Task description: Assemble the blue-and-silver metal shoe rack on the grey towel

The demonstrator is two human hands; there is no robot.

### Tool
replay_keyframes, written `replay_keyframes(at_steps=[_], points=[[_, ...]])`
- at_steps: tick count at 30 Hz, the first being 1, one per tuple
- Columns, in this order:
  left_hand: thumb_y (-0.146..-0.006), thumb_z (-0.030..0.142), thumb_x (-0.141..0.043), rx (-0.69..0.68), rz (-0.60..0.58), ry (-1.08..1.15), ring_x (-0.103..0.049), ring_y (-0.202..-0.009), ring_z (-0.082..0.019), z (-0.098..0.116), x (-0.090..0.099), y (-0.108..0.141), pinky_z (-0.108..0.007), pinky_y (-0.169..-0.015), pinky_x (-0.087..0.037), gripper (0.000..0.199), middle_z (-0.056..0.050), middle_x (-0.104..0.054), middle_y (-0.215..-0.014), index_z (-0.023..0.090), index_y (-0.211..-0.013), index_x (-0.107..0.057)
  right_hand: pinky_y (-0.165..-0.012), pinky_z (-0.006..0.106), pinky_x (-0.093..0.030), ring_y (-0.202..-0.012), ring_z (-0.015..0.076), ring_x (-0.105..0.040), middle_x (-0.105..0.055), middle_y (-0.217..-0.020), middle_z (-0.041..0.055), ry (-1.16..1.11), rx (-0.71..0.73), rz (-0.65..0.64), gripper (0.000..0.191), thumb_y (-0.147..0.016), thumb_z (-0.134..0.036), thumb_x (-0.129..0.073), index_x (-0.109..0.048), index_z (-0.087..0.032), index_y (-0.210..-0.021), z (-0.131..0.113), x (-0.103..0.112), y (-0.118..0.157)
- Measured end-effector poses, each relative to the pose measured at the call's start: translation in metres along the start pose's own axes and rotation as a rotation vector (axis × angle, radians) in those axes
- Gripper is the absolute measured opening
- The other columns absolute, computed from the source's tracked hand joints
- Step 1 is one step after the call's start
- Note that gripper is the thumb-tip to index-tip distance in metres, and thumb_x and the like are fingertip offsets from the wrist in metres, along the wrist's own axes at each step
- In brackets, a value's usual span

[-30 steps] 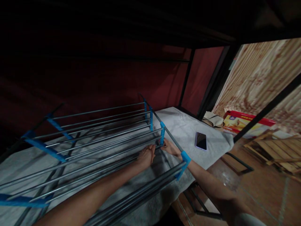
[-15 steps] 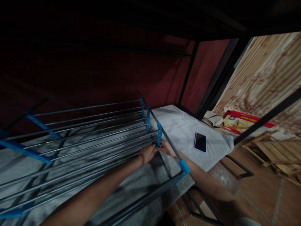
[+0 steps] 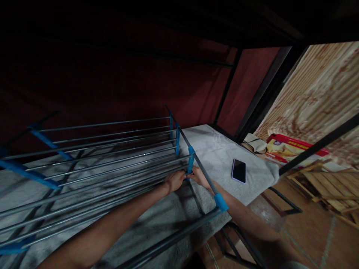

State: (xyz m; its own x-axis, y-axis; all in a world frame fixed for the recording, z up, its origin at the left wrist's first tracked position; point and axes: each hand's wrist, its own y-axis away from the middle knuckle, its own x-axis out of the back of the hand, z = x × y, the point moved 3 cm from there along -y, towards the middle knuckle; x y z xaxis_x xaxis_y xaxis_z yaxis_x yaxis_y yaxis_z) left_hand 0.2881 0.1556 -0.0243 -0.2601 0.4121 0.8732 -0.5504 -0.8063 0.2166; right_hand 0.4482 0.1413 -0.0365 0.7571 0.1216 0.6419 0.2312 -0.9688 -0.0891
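A drying rack (image 3: pixel 112 179) of grey metal rods with blue plastic brackets lies on a pale grey cloth (image 3: pixel 215 149). My left hand (image 3: pixel 176 181) is closed at the right end of the lower rods, its fingertips meeting the foot of a blue bracket (image 3: pixel 190 164). From the other side, my right hand (image 3: pixel 199 177) reaches under the dark side bar (image 3: pixel 204 170), with its fingers closed on the same bracket's lower end. Both hands nearly touch there. Whatever small part sits between the fingertips is hidden.
A phone (image 3: pixel 239 171) lies on the cloth at right. Past the table edge are a red and yellow box (image 3: pixel 291 147), a white bag (image 3: pixel 254 142) and wooden slatted pieces (image 3: pixel 333 183). Dark metal posts (image 3: pixel 228 87) and a dark red wall (image 3: pixel 126 86) stand behind.
The view has shifted slightly. My fingers have moved a little at the bracket's foot, while both hands stay at the same spot on the rack.
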Motion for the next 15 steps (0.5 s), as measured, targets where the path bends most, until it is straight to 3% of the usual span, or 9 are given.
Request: replay_keyframes(at_steps=[9, 15], points=[[-0.099, 0.04, -0.039, 0.032, -0.002, 0.071, -0.065, -0.12, -0.027, -0.007, -0.004, -0.005, -0.038, -0.1, -0.049, 0.036, -0.007, -0.071, -0.127, 0.026, -0.116, -0.068, -0.068, 0.03, -0.041, -0.074, 0.0178, -0.051, -0.054, -0.072, -0.0021, 0.06, -0.03, 0.018, 0.018, -0.085, -0.027, -0.064, -0.05, -0.023, -0.077, 0.009, -0.006, -0.001], [-0.098, 0.04, -0.041, 0.044, -0.009, 0.135, -0.068, -0.113, -0.026, -0.012, -0.007, -0.007, -0.036, -0.096, -0.051, 0.037, -0.007, -0.074, -0.12, 0.024, -0.114, -0.07, -0.073, 0.034, -0.047, -0.082, 0.0223, -0.059, -0.063, -0.083, 0.002, 0.056, -0.033, -0.004, 0.017, -0.086, -0.037, -0.066, -0.058, -0.022, -0.086, 0.001, -0.006, 0.0]])
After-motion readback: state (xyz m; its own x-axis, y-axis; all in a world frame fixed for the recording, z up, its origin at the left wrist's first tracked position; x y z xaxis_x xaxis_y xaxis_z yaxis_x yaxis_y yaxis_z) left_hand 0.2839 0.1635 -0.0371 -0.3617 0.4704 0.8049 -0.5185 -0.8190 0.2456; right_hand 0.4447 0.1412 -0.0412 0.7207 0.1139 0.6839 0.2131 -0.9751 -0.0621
